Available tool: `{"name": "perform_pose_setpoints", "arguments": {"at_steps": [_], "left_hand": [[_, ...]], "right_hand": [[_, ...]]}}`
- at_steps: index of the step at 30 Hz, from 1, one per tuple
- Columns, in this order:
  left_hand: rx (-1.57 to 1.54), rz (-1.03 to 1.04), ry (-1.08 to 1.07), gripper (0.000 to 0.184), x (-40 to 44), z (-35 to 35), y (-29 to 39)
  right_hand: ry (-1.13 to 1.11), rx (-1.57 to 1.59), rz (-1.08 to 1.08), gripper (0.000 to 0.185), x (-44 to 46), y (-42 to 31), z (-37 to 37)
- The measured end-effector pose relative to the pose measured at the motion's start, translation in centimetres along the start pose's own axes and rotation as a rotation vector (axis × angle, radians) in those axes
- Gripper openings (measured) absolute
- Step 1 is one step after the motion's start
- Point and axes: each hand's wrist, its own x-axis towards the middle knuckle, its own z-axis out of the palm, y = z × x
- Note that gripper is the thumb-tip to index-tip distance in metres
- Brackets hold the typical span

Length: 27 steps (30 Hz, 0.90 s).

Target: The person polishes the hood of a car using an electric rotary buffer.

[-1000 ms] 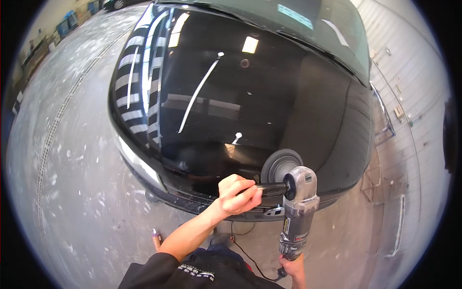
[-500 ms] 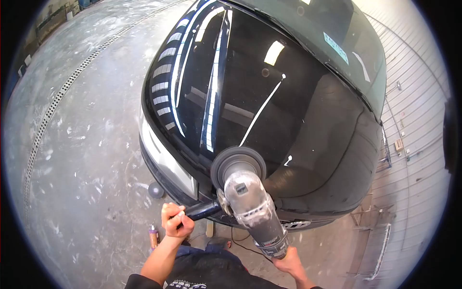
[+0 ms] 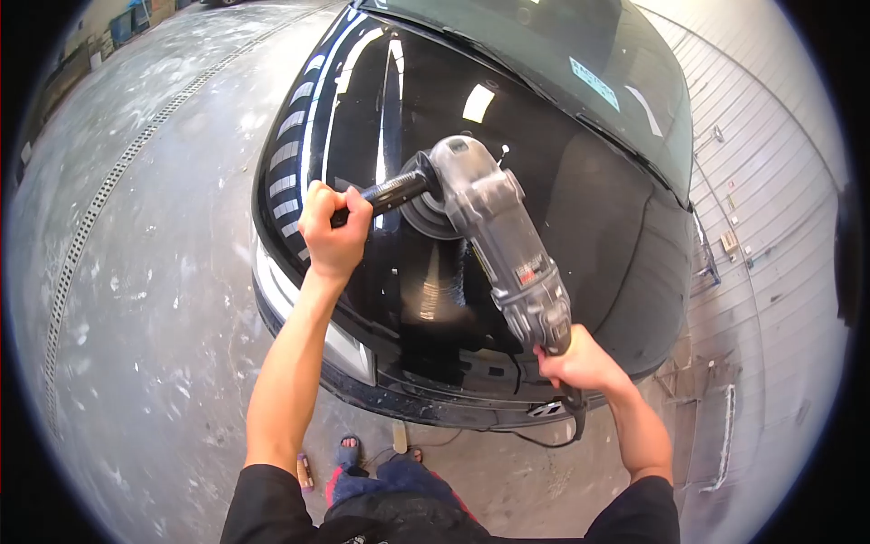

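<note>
A grey rotary polisher (image 3: 507,238) lies over the glossy black car hood (image 3: 594,213), angled from upper left to lower right. My left hand (image 3: 333,228) is closed around its black side handle (image 3: 395,192). At the rear end, my right hand (image 3: 580,361) wraps around the body's grip, with the cord hanging beneath. The round dark pad (image 3: 424,216) shows partly under the head and appears to rest on the hood; the head hides the rest. A small white blob (image 3: 506,150) shows on the hood just beyond the tool.
The windshield (image 3: 544,54) with a pale sticker rises beyond the hood. A headlight (image 3: 340,354) is at the front left corner. The cord (image 3: 535,441) loops below the bumper. A bottle (image 3: 304,471) stands on the floor near my feet. A corrugated wall (image 3: 770,227) runs along the right.
Both hands have pushed the polisher forward from the hood's front edge to its middle. The long white streak on the hood is now mostly covered or gone from sight.
</note>
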Motion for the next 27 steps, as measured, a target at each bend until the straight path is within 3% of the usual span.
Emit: {"name": "perform_pose_setpoints", "arguments": {"at_steps": [6,8,10,11,12,13,20,21,27], "left_hand": [[0.048,0.092,-0.018,0.024,-1.5,-1.9,1.2],[0.044,0.095,-0.064,0.023,-3.5,-4.0,2.9],[0.096,0.086,-0.094,0.023,-6.0,-6.0,5.1],[0.109,0.074,-0.116,0.023,-7.1,-6.7,6.2],[0.127,0.058,-0.142,0.023,-8.2,-7.3,7.2],[0.095,0.037,-0.16,0.022,-9.1,-7.2,8.0],[-0.076,0.09,-0.351,0.021,-11.5,0.7,14.0],[-0.104,0.093,-0.367,0.021,-12.0,1.7,14.4],[-0.278,0.142,-0.505,0.02,-15.4,8.5,19.1]], "right_hand": [[-0.003,-0.067,0.016,0.02,-0.9,2.3,0.6],[0.005,-0.028,-0.031,0.012,-2.5,4.7,1.8],[0.047,-0.065,-0.051,0.014,-4.5,7.3,3.0],[0.034,-0.046,-0.075,0.017,-5.1,9.6,3.6],[-0.049,-0.094,0.067,0.039,-6.0,11.1,3.8],[0.004,-0.056,0.064,0.038,-7.1,12.2,4.5],[0.148,0.132,0.171,0.03,-13.0,21.0,5.4],[0.249,0.18,0.108,0.011,-13.5,21.6,5.7],[0.364,0.344,0.224,0.008,-16.6,27.4,4.2]]}}
